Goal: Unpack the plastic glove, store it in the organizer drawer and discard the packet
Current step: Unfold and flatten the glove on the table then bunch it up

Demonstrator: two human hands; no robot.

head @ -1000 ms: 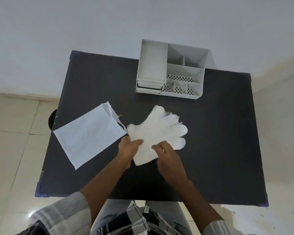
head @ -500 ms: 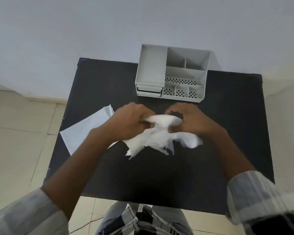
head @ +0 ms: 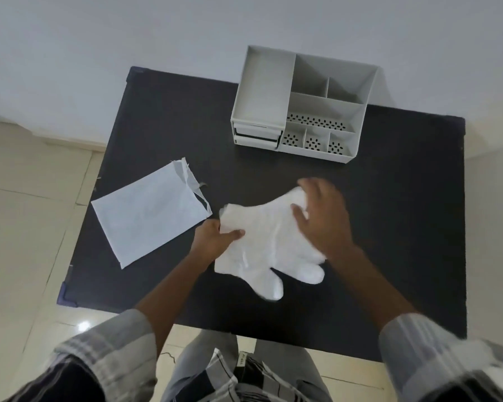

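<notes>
A white translucent plastic glove (head: 267, 242) lies spread flat on the black table (head: 389, 227), its fingers pointing toward me and to the right. My left hand (head: 215, 239) pinches the glove's cuff edge, thumb on top. My right hand (head: 323, 216) rests flat and open on the glove's far right part, covering some of it. The torn white packet (head: 148, 213) lies flat on the table to the left of the glove, its ripped end toward the glove. The grey organizer (head: 302, 103) stands at the table's back edge, its two drawers (head: 257, 134) at the front left shut.
The organizer has several open top compartments, some with perforated floors. A white wall stands behind the table. Tiled floor (head: 26, 227) shows past the left and right edges. My legs and checked shirt are at the near edge.
Half a second ago both hands held the glove bunched up above the table. Now it lies flat again, turned with its fingers toward me, left hand at the cuff, right hand open on top.
</notes>
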